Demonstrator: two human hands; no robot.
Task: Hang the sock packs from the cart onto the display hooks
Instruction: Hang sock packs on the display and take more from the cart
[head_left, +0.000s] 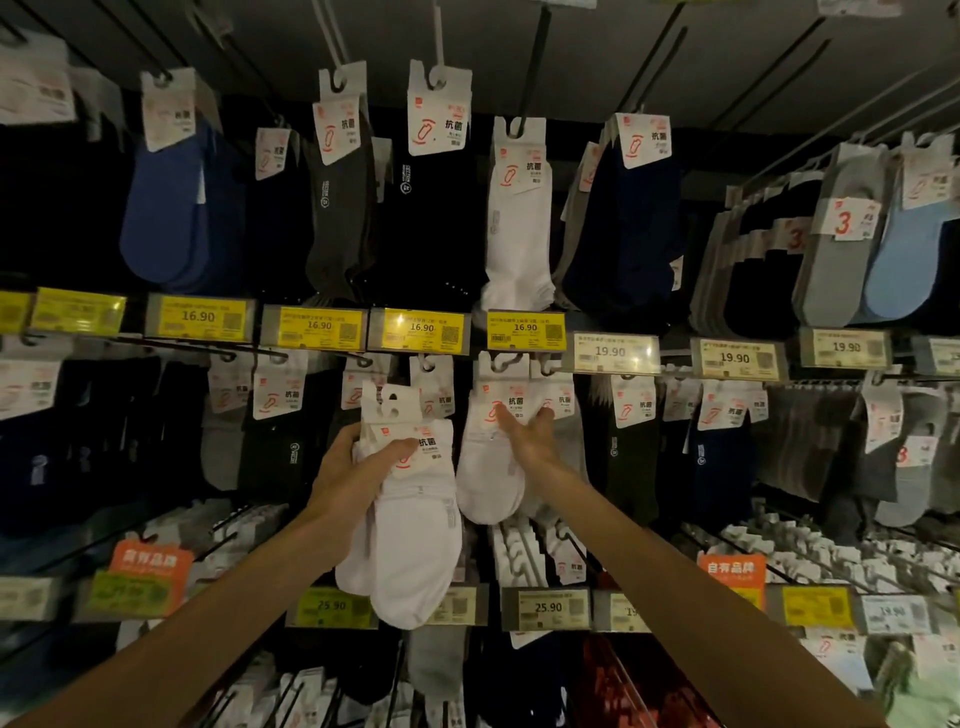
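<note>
Two bare arms raised toward a wall of hanging socks: left forearm (208, 623) entering from 7 o'clock, right forearm (685, 592) from 5 o'clock.

Just left of centre, left hand (349, 470), wrist bent back, clenched around a bundle of white sock packs (410, 540). Thumb laid across the front card, fingers wrapped behind, hanger tabs poking up at 12 o'clock of the fist, sock toes dangling toward 6 o'clock. Bundle held in front of the rack, not seated on any hook.

At 3 o'clock of that bundle, just beside it, right hand (532, 441), released and grasping nothing. Palm turned up and leftward, fingers straight and slightly spread, fingertips touching the cards of the hanging white packs (485, 473). Those packs suspended from a display hook (506, 362), directly beneath a yellow price tag (525, 331) marked 16.90.

Toward 12 o'clock, an upper white pack (519, 223) on a higher hook, with a black pack (436, 223) at its 9 o'clock and a navy pack (628, 234) at its 3 o'clock.

Out at 9 and 3 o'clock, rows of dark, grey and blue socks. Along 6 o'clock, lower tags (548, 608) marked 25.90.
</note>
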